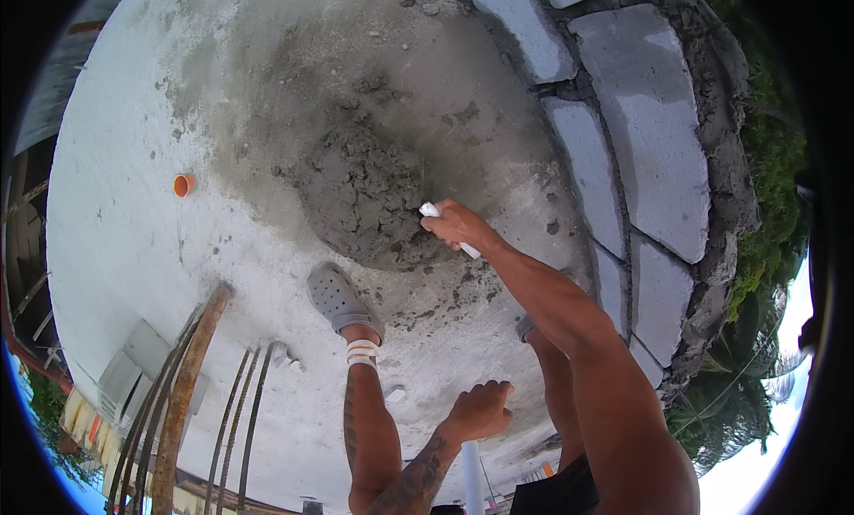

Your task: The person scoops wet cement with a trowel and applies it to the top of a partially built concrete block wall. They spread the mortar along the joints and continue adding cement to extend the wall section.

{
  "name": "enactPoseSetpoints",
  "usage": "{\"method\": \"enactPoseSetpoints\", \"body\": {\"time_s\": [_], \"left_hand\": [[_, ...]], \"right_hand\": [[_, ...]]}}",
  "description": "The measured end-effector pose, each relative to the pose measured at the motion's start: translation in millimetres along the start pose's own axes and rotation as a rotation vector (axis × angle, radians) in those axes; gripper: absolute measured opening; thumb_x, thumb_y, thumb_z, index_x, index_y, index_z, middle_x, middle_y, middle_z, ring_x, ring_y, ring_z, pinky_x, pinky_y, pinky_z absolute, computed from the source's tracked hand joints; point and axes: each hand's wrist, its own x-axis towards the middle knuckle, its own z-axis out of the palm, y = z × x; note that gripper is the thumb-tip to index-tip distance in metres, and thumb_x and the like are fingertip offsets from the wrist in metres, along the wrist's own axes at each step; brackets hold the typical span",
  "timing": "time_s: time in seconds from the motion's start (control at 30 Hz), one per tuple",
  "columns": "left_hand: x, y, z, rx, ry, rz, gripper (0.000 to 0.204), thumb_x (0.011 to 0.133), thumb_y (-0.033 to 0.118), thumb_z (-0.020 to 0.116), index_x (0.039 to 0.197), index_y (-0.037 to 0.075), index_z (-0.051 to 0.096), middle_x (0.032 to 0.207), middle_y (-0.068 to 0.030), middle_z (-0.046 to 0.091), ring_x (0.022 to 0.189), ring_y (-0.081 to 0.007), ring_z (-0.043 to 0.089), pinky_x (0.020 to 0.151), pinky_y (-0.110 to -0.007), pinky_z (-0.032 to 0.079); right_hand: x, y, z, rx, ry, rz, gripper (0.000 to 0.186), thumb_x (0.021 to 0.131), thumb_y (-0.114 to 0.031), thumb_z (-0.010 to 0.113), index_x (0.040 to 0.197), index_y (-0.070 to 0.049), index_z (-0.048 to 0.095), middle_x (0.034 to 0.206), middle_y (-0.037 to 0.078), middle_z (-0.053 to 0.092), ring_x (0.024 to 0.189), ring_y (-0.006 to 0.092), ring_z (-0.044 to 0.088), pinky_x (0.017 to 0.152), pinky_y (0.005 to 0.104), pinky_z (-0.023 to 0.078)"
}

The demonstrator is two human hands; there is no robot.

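My right hand [459,225] is closed around a white handle [429,210], whose ends stick out on either side of the fist. No blade shows, so I cannot tell the kind of tool. Just left of that fist lies a heap of wet grey mortar [365,190], lumpy and cracked on top, spread on the concrete floor [240,239]. My left hand [480,412] hangs low between my knees with its fingers curled. Whatever it may hold is hidden, and a white pipe [471,479] shows just below it.
Grey stone slabs [640,115] with mortar joints edge the right side, with greenery beyond. An orange pipe end [183,186] is at left. Rusty rebars [236,426] and a brown post [191,382] rise at lower left. My clog [340,294] stands close to the heap.
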Motion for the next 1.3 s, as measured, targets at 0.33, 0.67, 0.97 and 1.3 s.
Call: {"method": "enactPoseSetpoints", "body": {"time_s": [0.33, 0.67, 0.97, 1.3], "left_hand": [[7.1, -5.2, -6.1, -0.016, -0.011, -0.04, 0.05, 0.086, 0.021, 0.059, 0.133, 0.006, 0.052, 0.129, -0.0209, 0.058, 0.12, -0.0373, 0.056, 0.101, -0.047, 0.045], [-9.8, -0.2, -25.7, 0.035, 0.063, -0.038, 0.05, 0.086, 0.021, 0.059, 0.133, 0.007, 0.052, 0.13, -0.0189, 0.058, 0.12, -0.0361, 0.056, 0.101, -0.047, 0.046], [-7.0, -1.0, -21.2, 0.031, 0.058, 0.004, 0.047, 0.086, 0.02, 0.059, 0.131, 0.006, 0.053, 0.127, -0.0195, 0.059, 0.117, -0.0366, 0.058, 0.098, -0.047, 0.048], [-37.1, -47.2, -46.3, -0.023, 0.133, 0.073, 0.053, 0.085, 0.029, 0.064, 0.131, 0.006, 0.055, 0.128, -0.0228, 0.06, 0.12, -0.0367, 0.058, 0.1, -0.044, 0.047]], "right_hand": [[-52.1, -1.3, 29.9, -0.382, 0.563, -0.155, 0.04, 0.09, -0.018, 0.06, 0.121, 0.004, 0.048, 0.097, 0.03, 0.066, 0.087, 0.0459, 0.066, 0.08, 0.051, 0.052], [-126.1, 111.6, -28.8, -0.188, 0.643, 0.068, 0.039, 0.088, -0.031, 0.061, 0.106, 0.003, 0.064, 0.084, 0.024, 0.069, 0.077, 0.0367, 0.07, 0.071, 0.0453, 0.054], [27.5, -49.1, -24.7, -0.061, 0.212, -0.046, 0.044, 0.088, -0.034, 0.062, 0.07, 0.005, 0.058, 0.056, 0.012, 0.054, 0.048, 0.0243, 0.054, 0.052, 0.043, 0.045], [-165.3, -169.3, -9.1, 0.206, -0.05, -0.037, 0.021, 0.085, -0.021, 0.061, 0.075, -0.005, 0.051, 0.059, 0.001, 0.047, 0.046, 0.0114, 0.045, 0.04, 0.0302, 0.035]]}}
